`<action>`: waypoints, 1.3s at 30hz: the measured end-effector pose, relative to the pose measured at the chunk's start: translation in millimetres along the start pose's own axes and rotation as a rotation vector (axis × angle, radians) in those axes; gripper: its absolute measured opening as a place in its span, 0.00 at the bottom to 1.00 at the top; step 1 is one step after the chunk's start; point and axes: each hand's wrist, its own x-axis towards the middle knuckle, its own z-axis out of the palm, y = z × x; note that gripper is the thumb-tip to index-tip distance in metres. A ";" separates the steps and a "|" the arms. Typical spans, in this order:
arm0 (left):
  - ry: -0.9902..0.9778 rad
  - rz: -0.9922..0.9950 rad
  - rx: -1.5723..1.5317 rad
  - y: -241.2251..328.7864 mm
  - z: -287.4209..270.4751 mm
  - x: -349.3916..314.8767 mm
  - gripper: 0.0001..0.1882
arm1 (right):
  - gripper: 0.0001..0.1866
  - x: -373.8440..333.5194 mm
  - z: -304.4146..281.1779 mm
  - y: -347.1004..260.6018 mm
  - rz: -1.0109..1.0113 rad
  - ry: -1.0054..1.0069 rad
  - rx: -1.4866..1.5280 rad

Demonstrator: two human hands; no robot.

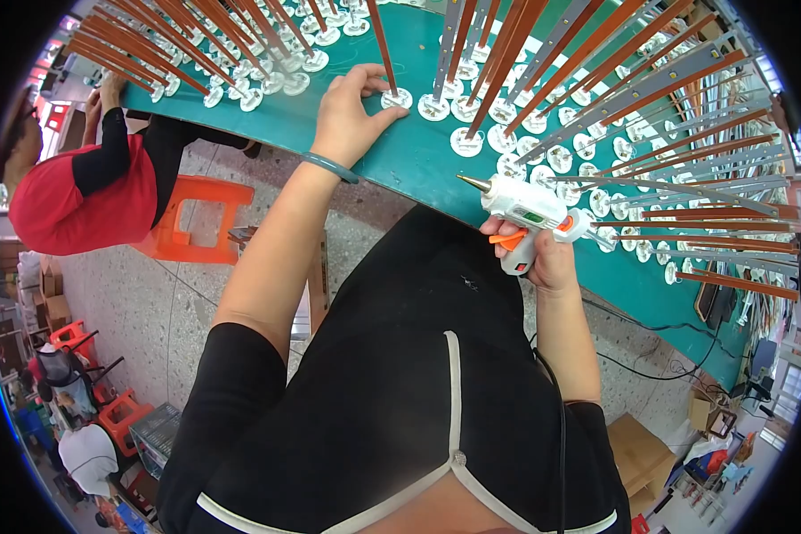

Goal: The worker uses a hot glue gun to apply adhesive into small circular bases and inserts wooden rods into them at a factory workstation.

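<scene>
There's a lane on the table between left hand and glue gun! Beyond and right, standing rods block the way; far left, brown sticks stand packed.

Floor: I see pale speckled floor, grey-toned and crossed by thin dark seams.
Bench: the green bench top runs across my upper view, curving down the right side through the fisheye.
Near stool: an orange stool stands beside the bench, on my left.
Far stool: another orange stool sits lower left, near a dark wire crate.
Boxes: I make out a brown cardboard box on the floor, lower right.
Windows: bright panes show at the right rim, warped.
Light: pale and even over the floor, as I see it.
</scene>
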 end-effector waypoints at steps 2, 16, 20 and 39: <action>0.021 0.002 0.046 -0.4 1.3 3.2 0.30 | 0.30 -0.4 0.0 0.7 -0.021 0.003 -0.020; 0.160 -0.081 -0.107 10.4 -2.5 0.5 0.18 | 0.29 -0.2 3.0 -2.5 -0.020 0.000 -0.013; 0.339 -0.466 -0.915 8.1 -22.9 3.7 0.09 | 0.29 -1.0 1.5 0.2 -0.020 0.021 -0.007; -0.361 -0.150 0.429 -31.8 -161.5 -88.0 0.13 | 0.29 -2.5 -3.9 0.7 -0.034 0.010 -0.001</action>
